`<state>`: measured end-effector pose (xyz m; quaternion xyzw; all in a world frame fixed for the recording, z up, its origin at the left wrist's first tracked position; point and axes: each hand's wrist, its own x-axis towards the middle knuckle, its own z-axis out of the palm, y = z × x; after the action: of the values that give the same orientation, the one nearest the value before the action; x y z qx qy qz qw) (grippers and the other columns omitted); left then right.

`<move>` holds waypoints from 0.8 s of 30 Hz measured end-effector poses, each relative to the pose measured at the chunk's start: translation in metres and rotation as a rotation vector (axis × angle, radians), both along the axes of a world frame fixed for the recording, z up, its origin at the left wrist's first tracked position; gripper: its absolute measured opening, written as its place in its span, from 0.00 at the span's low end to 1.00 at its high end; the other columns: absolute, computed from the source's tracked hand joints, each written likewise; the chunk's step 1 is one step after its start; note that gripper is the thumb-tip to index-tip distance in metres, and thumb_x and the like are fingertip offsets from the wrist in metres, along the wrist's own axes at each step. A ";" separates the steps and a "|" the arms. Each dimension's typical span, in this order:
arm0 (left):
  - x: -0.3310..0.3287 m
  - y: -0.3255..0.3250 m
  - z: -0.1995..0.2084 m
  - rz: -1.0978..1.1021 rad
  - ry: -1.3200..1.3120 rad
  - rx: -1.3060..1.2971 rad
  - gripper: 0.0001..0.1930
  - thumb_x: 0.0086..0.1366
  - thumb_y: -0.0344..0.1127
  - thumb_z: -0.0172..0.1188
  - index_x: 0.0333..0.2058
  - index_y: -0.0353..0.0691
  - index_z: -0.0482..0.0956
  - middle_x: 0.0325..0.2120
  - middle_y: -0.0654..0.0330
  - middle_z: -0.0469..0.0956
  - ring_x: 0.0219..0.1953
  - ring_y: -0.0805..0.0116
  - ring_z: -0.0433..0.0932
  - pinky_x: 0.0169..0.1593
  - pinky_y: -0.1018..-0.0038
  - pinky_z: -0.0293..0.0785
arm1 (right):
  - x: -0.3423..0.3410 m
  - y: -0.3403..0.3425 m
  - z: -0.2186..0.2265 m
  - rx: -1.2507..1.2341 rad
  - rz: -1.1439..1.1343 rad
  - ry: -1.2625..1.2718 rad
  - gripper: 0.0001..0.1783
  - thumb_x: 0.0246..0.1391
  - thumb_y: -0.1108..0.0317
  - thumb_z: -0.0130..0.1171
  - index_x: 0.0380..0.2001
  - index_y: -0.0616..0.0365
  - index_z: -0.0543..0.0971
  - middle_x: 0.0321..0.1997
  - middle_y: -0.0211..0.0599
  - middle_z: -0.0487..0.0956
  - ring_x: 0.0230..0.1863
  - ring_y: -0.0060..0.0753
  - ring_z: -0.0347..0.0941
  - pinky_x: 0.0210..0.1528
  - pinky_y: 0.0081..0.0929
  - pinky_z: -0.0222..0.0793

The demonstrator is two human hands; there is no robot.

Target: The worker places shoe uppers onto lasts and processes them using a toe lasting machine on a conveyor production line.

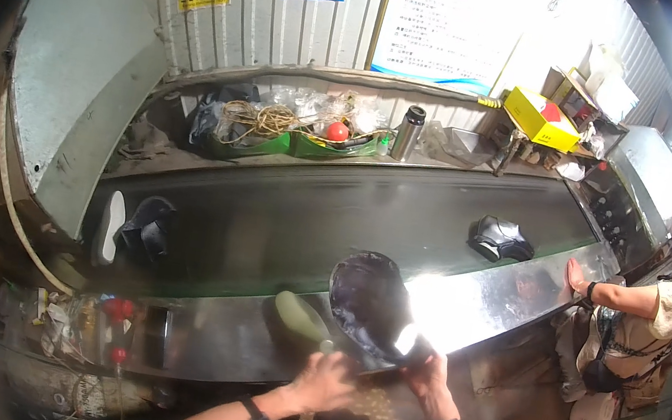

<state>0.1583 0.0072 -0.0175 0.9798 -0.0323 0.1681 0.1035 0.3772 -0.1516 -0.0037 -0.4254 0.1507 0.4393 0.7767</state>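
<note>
My right hand point(426, 376) grips the near right rim of a dark oval basin-like thing point(371, 290), tilted over the bench edge, its inside dark with shiny pale patches. Left of it, my left hand point(323, 383) is closed and slightly blurred. A small pale tip pokes up above its fingers and a pale bit shows below, so it seems to hold something slim that I cannot make out. Beside the basin a pale green, sole-shaped piece point(300, 317) lies on the metal ledge point(223, 337). My left hand is just below that piece.
A dark conveyor belt point(310, 206) carries a white sole point(113, 226), a black shoe upper point(147, 226) and a black-and-white shoe point(501, 239). Behind stand a steel flask point(408, 133) and a yellow box point(541, 119). A co-worker point(643, 325) sits at right, one hand on the ledge.
</note>
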 end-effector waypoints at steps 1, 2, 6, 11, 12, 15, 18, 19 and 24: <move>0.000 0.008 0.010 -0.004 0.005 -0.258 0.08 0.56 0.50 0.67 0.32 0.59 0.87 0.43 0.63 0.79 0.56 0.64 0.67 0.54 0.56 0.55 | -0.003 0.000 0.007 -0.005 0.000 0.006 0.25 0.60 0.48 0.60 0.54 0.52 0.77 0.50 0.33 0.81 0.52 0.34 0.76 0.53 0.37 0.73; 0.004 0.020 0.020 0.015 -0.051 -0.439 0.11 0.58 0.48 0.67 0.22 0.52 0.86 0.34 0.60 0.82 0.46 0.65 0.75 0.50 0.63 0.63 | -0.005 -0.002 0.014 -0.003 0.004 -0.212 0.24 0.61 0.52 0.60 0.54 0.55 0.77 0.49 0.33 0.81 0.50 0.32 0.77 0.51 0.35 0.74; 0.020 0.085 0.038 0.689 -0.116 -2.386 0.26 0.71 0.56 0.50 0.43 0.35 0.81 0.37 0.57 0.84 0.41 0.62 0.82 0.48 0.63 0.78 | -0.021 -0.025 0.043 -0.206 0.295 -1.182 0.27 0.55 0.65 0.67 0.57 0.63 0.76 0.35 0.31 0.80 0.34 0.21 0.75 0.41 0.22 0.72; -0.007 0.143 -0.013 0.606 0.128 -2.289 0.21 0.67 0.47 0.60 0.45 0.33 0.80 0.41 0.55 0.83 0.45 0.57 0.81 0.53 0.61 0.76 | -0.069 -0.012 0.040 0.008 0.729 -2.021 0.31 0.47 0.64 0.73 0.55 0.58 0.78 0.23 0.33 0.68 0.29 0.35 0.72 0.60 0.40 0.73; -0.007 0.139 -0.016 0.676 0.152 -2.148 0.20 0.66 0.44 0.62 0.46 0.31 0.80 0.42 0.54 0.83 0.45 0.59 0.81 0.53 0.63 0.76 | -0.076 -0.018 0.023 -0.037 0.740 -2.101 0.29 0.45 0.67 0.72 0.53 0.57 0.79 0.24 0.32 0.69 0.31 0.36 0.73 0.68 0.49 0.65; 0.013 0.141 -0.029 1.000 0.000 -1.443 0.17 0.66 0.43 0.63 0.38 0.30 0.83 0.32 0.60 0.81 0.34 0.66 0.78 0.42 0.67 0.72 | -0.091 -0.003 -0.006 -0.085 0.712 -2.157 0.27 0.44 0.69 0.71 0.51 0.59 0.79 0.33 0.36 0.73 0.41 0.41 0.75 0.65 0.46 0.69; 0.010 0.172 -0.067 1.097 -0.016 -1.317 0.17 0.65 0.44 0.64 0.37 0.33 0.84 0.29 0.58 0.80 0.34 0.67 0.77 0.43 0.67 0.71 | -0.101 0.028 -0.016 -0.119 0.716 -2.003 0.31 0.40 0.68 0.73 0.52 0.61 0.78 0.50 0.45 0.73 0.54 0.49 0.72 0.65 0.43 0.67; 0.009 0.179 -0.073 1.125 -0.044 -1.239 0.16 0.65 0.44 0.64 0.37 0.35 0.84 0.28 0.57 0.81 0.34 0.66 0.78 0.43 0.67 0.72 | -0.103 0.040 -0.018 -0.099 0.715 -2.002 0.31 0.40 0.68 0.73 0.52 0.61 0.78 0.50 0.45 0.73 0.54 0.49 0.72 0.65 0.43 0.67; 0.009 0.117 -0.054 1.076 -0.040 -0.816 0.20 0.69 0.50 0.56 0.39 0.37 0.83 0.33 0.45 0.82 0.33 0.44 0.78 0.41 0.59 0.73 | -0.089 0.032 0.024 -0.214 0.786 -0.885 0.60 0.42 0.63 0.77 0.71 0.66 0.50 0.71 0.54 0.58 0.73 0.48 0.53 0.72 0.35 0.53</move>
<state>0.1676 0.1242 -0.0712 0.7385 0.5242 0.2129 0.3667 0.2887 -0.1195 0.0200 -0.6676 -0.3122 0.4570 0.4980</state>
